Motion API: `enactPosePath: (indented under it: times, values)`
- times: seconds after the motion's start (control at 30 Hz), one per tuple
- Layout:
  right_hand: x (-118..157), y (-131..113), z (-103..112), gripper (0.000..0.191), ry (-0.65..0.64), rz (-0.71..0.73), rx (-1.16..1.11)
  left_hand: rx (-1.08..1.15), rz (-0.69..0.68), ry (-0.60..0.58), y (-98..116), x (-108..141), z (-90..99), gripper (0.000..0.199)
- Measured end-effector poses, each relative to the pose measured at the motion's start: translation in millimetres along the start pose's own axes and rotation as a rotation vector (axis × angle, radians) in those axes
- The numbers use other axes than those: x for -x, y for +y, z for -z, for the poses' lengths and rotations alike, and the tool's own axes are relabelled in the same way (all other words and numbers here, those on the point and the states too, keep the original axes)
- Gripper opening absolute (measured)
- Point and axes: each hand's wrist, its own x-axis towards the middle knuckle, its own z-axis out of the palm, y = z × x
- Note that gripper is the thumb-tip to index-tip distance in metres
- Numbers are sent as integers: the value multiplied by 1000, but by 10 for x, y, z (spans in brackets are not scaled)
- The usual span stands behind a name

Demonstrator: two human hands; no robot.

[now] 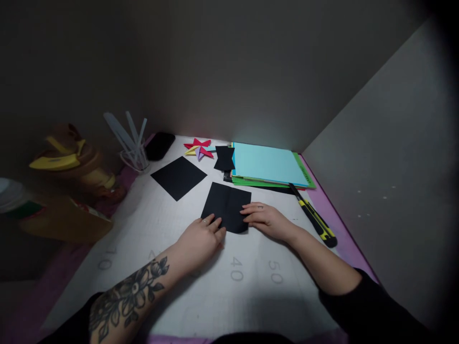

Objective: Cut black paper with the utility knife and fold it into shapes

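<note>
A black paper square (pixel 227 200) with a faint upright crease down its middle lies between my hands, its bottom edge slightly curved up. My left hand (pixel 203 236) rests at its lower left, fingers spread with tips on the paper. My right hand (pixel 267 220) lies at its right edge, fingers stretched over the margin; its thumb is hidden. Up and to the left, a second black paper square (pixel 178 178) lies flat, turned like a diamond. A smaller black folded paper piece (pixel 224 158) overlaps the left edge of a stack of coloured paper.
The coloured paper stack (pixel 265 165) has light blue on top. A yellow-black utility knife (pixel 315 217) leans against its front edge. Colourful folded paper pieces (pixel 200 149), a dark phone (pixel 160 146), a clear cup with white sticks (pixel 134 157) and a brown pot-like object (pixel 89 165) stand left.
</note>
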Motion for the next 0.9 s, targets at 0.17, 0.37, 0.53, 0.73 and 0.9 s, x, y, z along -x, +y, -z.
enactPosePath:
  times: [0.17, 0.37, 0.53, 0.73, 0.9]
  values:
    - [-179, -111, -8, 21, 49, -79, -14, 28, 26, 42, 95, -5, -30, 30]
    - [-342, -118, -183, 22, 74, -231, 170, 40, 4, 28, 110, -28, 17, 21]
    - [-435, -75, -278, 20, 102, -362, 260, 66, 12, -16, 114, -40, 49, 21]
    - [-477, -102, -303, 19, 94, -397, 306, 106, 77, 14, 154, -76, 11, 20]
    - [-500, -161, -313, 21, 65, -456, 390, 21, 111, 18, 213, -136, -83, 50]
